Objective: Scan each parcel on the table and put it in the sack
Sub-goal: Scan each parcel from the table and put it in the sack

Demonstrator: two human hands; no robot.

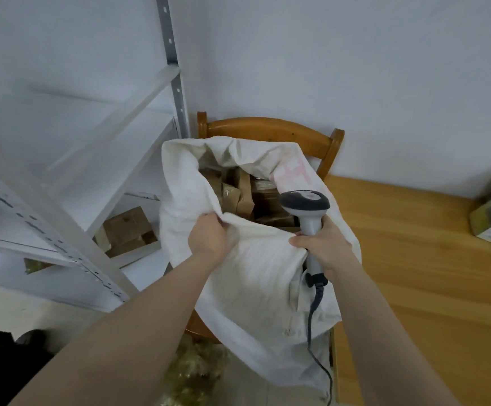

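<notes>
Sack (pixel 256 271) rim in left hand (pixel 207 237) fist

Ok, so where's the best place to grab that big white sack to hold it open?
Grab the sack by its near rim, coming from above on the person's side. The soft cloth bunches there into a fold that is easy to pinch, as the left hand does. The far rim lies against the chair back, probably harder to reach. The right hand holds the scanner.

One sack (pixel 253 276), one scanner (pixel 304 201), one chair (pixel 267 128).
</notes>
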